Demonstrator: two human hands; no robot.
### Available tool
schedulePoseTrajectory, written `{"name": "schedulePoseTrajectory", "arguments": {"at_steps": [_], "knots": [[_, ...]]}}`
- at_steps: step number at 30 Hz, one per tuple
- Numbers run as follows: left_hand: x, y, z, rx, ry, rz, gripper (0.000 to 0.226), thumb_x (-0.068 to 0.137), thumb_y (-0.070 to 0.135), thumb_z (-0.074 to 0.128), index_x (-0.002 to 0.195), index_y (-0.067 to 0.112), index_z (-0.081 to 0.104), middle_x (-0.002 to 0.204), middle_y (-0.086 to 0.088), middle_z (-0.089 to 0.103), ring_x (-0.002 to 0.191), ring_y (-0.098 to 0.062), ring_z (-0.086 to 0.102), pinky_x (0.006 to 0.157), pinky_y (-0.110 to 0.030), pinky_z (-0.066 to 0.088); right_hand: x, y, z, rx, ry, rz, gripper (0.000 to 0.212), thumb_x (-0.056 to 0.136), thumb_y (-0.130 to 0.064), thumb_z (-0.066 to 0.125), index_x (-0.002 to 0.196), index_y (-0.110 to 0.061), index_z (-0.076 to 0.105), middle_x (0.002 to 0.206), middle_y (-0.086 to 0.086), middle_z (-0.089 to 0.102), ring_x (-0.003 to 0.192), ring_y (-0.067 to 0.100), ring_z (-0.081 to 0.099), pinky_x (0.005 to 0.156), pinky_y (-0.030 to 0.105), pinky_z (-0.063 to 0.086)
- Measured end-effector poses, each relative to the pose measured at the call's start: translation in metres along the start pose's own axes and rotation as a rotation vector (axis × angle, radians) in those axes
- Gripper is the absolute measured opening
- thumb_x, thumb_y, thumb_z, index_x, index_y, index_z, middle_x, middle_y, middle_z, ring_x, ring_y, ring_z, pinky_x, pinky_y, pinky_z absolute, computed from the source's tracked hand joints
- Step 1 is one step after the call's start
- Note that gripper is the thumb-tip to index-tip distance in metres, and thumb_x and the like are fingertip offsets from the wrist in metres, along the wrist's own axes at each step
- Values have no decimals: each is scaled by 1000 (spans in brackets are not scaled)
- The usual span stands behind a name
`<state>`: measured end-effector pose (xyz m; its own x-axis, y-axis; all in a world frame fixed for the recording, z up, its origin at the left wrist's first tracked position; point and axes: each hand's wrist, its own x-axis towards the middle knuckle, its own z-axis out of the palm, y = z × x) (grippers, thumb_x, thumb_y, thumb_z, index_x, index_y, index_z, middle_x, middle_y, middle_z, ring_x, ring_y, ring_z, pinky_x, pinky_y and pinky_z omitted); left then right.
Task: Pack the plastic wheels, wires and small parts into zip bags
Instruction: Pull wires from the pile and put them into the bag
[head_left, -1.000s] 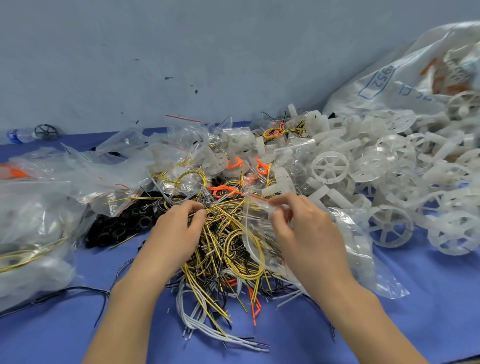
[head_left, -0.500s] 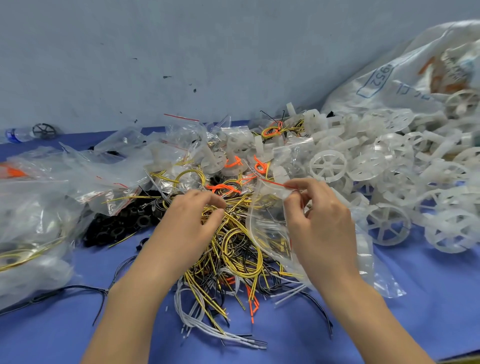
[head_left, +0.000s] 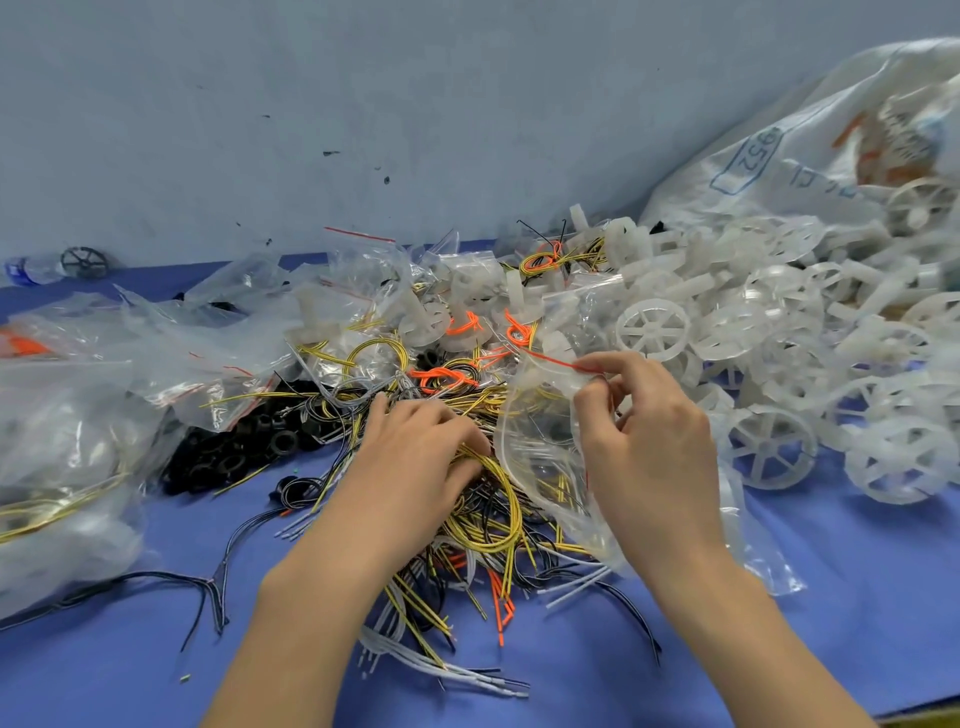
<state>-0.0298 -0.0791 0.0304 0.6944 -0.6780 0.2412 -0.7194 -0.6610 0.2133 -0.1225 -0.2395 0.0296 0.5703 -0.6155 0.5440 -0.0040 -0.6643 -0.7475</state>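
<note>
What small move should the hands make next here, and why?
Probably the left hand should lift a bundle of yellow wires toward the zip bag. Its fingers curl among them, and the right hand pinches the bag at its red-striped mouth right beside the pile. Whether that mouth is open yet, I cannot tell.

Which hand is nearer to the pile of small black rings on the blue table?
Left. The left hand grips yellow wires just to the right of the black rings; the right hand is farther right, pinching the zip bag at its mouth.
</note>
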Motion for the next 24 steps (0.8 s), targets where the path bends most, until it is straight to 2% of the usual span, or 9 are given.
{"name": "schedulePoseTrajectory", "arguments": {"at_steps": [4, 5, 8, 9, 14, 16, 20, 24], "knots": [[-2, -7, -18, -205, 122, 69, 9, 93, 29, 62, 101, 33, 64, 105, 20, 60, 113, -4, 41, 111, -50, 25, 2, 1, -1, -9, 9, -4, 19, 93, -22, 53, 99, -33, 66, 88, -12, 59, 67, 13, 56, 65, 40, 49], [-3, -9, -23, -252, 164, 79, 11, 92, 26, 63, 101, 33, 66, 104, 23, 61, 111, -3, 42, 110, -47, 29, 2, 1, -1, -13, 9, -8, 19, 93, -22, 53, 99, -34, 66, 88, -12, 59, 67, 13, 55, 65, 40, 49], [-7, -13, -36, -342, 321, 47, 15, 92, 24, 64, 102, 33, 68, 104, 34, 58, 110, -8, 49, 100, -24, 36, 1, 1, 0, -23, -5, -17, 20, 92, -22, 52, 100, -34, 66, 90, -10, 59, 67, 15, 55, 66, 41, 49], [-8, -14, -39, -359, 383, 26, 16, 92, 23, 64, 103, 33, 68, 104, 34, 57, 109, -10, 52, 96, -22, 37, 0, 1, 0, -28, -10, -23, 20, 92, -22, 52, 100, -35, 66, 91, -9, 60, 68, 15, 55, 65, 41, 49], [-10, -16, -45, -337, 577, -18, 20, 95, 21, 59, 108, 34, 66, 95, 37, 53, 101, -16, 50, 89, -45, 44, -1, -1, 3, -66, -112, -132, 23, 94, -26, 52, 105, -38, 68, 87, -10, 55, 64, 12, 52, 62, 38, 47], [-10, -17, -47, -322, 623, -28, 21, 96, 21, 57, 110, 35, 65, 94, 27, 55, 100, -19, 49, 87, -47, 44, -1, -1, 3, -108, -159, -188, 28, 93, -30, 50, 110, -41, 69, 82, -10, 48, 61, 9, 49, 57, 37, 46], [-9, -14, -48, -304, 573, 42, 19, 98, 26, 55, 108, 36, 67, 89, 14, 59, 95, -16, 45, 90, -46, 40, -2, -1, 2, -90, -204, -254, 32, 94, -20, 59, 109, -45, 72, 78, -16, 43, 59, 3, 45, 53, 30, 40], [-6, 0, -41, -218, 420, 153, 22, 94, 20, 60, 107, 32, 72, 84, 10, 62, 92, -13, 44, 107, -55, 31, -2, -1, 4, -71, -331, -218, 29, 94, -20, 56, 104, -41, 74, 81, -16, 45, 65, 3, 48, 60, 30, 41]]}}
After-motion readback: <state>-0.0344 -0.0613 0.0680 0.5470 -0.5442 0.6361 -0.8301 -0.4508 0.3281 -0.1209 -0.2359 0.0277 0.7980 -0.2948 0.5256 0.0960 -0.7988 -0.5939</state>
